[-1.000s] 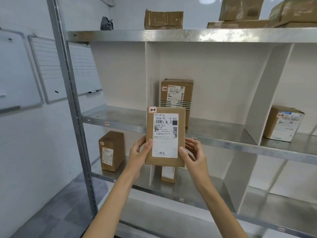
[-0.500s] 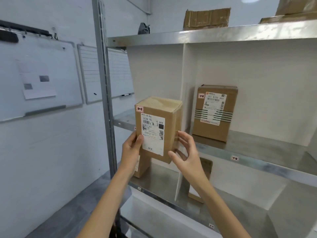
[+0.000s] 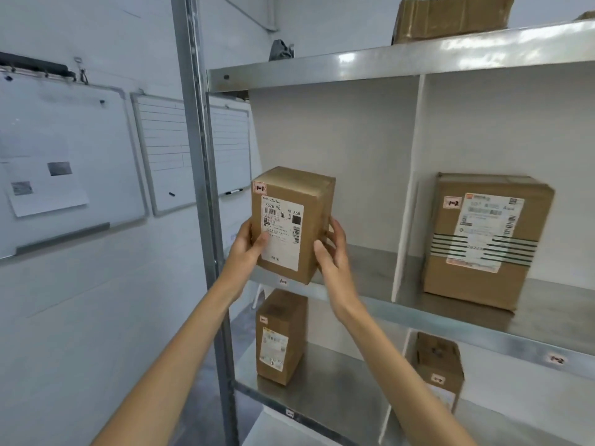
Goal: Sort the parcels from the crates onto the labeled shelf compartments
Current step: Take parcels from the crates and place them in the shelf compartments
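1. The left compartment (image 3: 338, 149) of the metal shelf (image 3: 363, 262) looks like the right home. Its edge tag (image 3: 283, 281) seems to match the pink tag (image 3: 259, 188) on the box, but the edge tag is blurry.
2. The parcel (image 3: 289, 226) stands upright at the front of that space, its bottom by the shelf edge. I cannot tell if it touches. It should slide in flat and straight, label facing out.
3. The left hand (image 3: 246, 249) grips the left side, thumb on the label. The right hand (image 3: 333, 249) holds the right side, thumb on the front corner. It is best to let go only when the box sits flat.
4. Two white boards (image 3: 64, 156) hang on the wall to the left.
5. A bigger box (image 3: 483, 239) stands past the white divider (image 3: 409, 188). A lower box (image 3: 280, 336) sits on the shelf below.
6. A marker (image 3: 234, 191) lies on one board's tray.
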